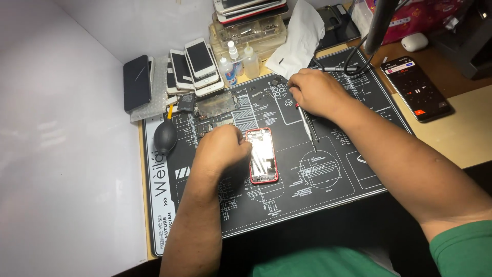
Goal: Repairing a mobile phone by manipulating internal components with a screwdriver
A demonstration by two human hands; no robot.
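A red phone housing [262, 156], opened with its inside showing, lies on the black work mat [328, 174]. My left hand [221, 149] rests on the mat against the housing's left edge, fingers curled at its upper corner. My right hand [313, 92] reaches to the far part of the mat, fingertips down near a small camera part [278, 92]; whether it pinches anything is hidden. A thin screwdriver [307, 125] lies on the mat just under my right hand.
Several phones [197, 66] are stacked at the mat's far left, beside a dark phone [137, 82], a black air blower [165, 136] and small bottles [243, 61]. A parts box [246, 33] and white cloth [297, 43] sit behind. A lit phone [416, 88] lies at right.
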